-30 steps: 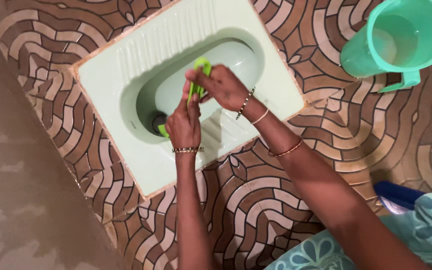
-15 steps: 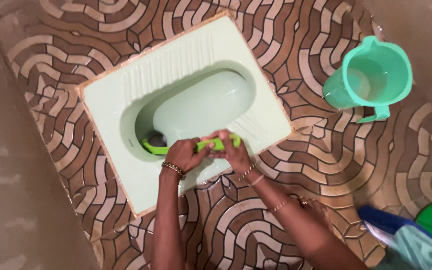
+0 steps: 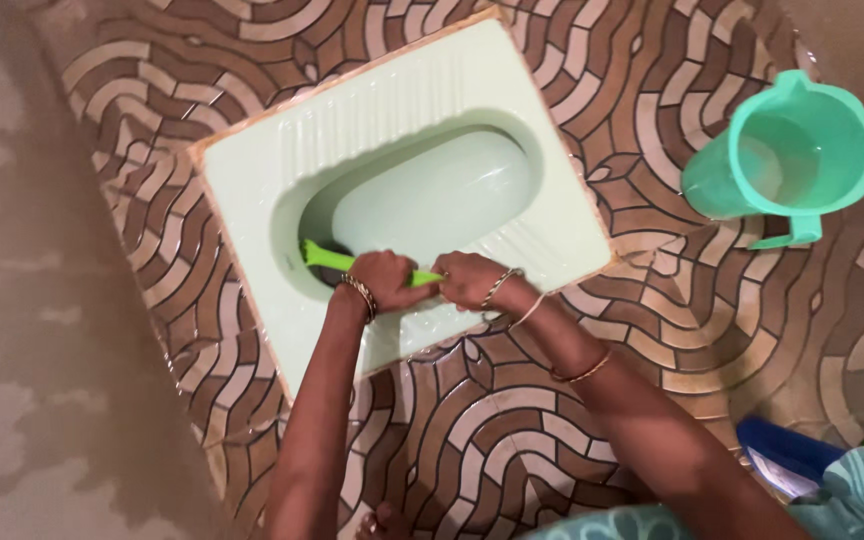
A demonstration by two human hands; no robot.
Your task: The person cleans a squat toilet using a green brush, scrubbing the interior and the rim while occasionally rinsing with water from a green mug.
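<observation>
I have both hands closed around the green brush (image 3: 327, 258) handle — left hand (image 3: 384, 280) nearer the head, right hand (image 3: 467, 280) at the far end. The head sits low in the pale green squat pan (image 3: 252, 190), by the drain. It looks light, stiff plastic, probably wet and slippery — best gripped mid-handle.

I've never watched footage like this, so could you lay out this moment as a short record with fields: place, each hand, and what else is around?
place: pale green squat toilet pan set in a brown patterned tile floor
left hand: gripping a bright green brush handle
right hand: gripping the same handle further back
brush end: at the drain, inside the pan's bowl
nearby: teal plastic jug standing on the floor beside the pan
wrists: bangles on both
</observation>
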